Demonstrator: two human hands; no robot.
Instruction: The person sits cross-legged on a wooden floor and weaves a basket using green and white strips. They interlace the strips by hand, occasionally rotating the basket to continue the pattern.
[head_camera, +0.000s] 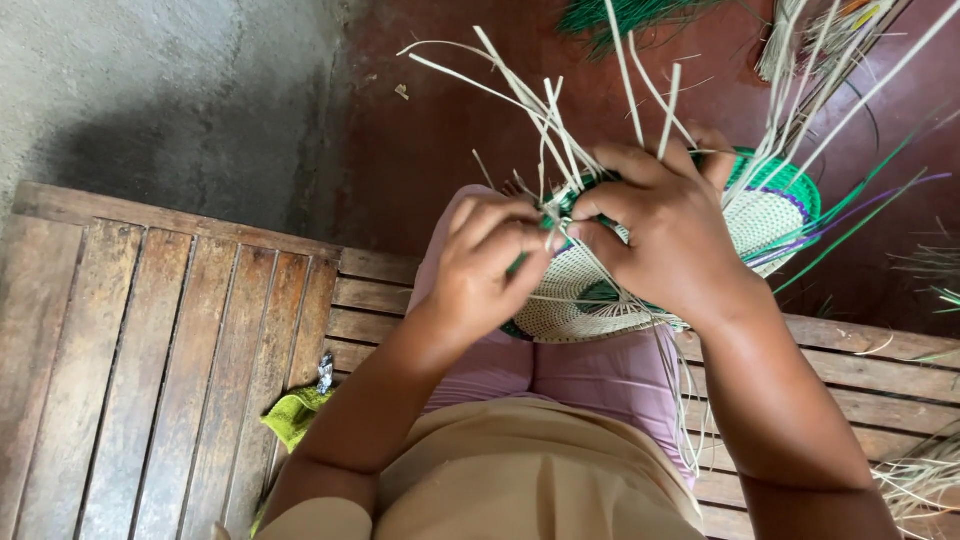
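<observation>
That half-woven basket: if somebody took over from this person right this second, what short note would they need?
Left hand: fingers pinch pale strands at the rim of the basket.
Right hand: grips the rim, steadying it over the lap.
Done: the cream base, with green and purple bands near the edge.
Left: loose strands stick up unwoven from the rim.
Nearby: green bundle on the floor, yellow-green cloth on the wooden bench.

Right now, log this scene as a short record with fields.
Left hand: left hand, fingers pinching pale strips at the basket edge
Right hand: right hand, gripping the basket rim
Work piece: woven basket, cream with green and purple bands, on the lap
Loose ends: pale strips sticking upward
Seat: wooden bench
Beside the person: yellow-green cloth
Floor: green strips, dark red floor
</observation>
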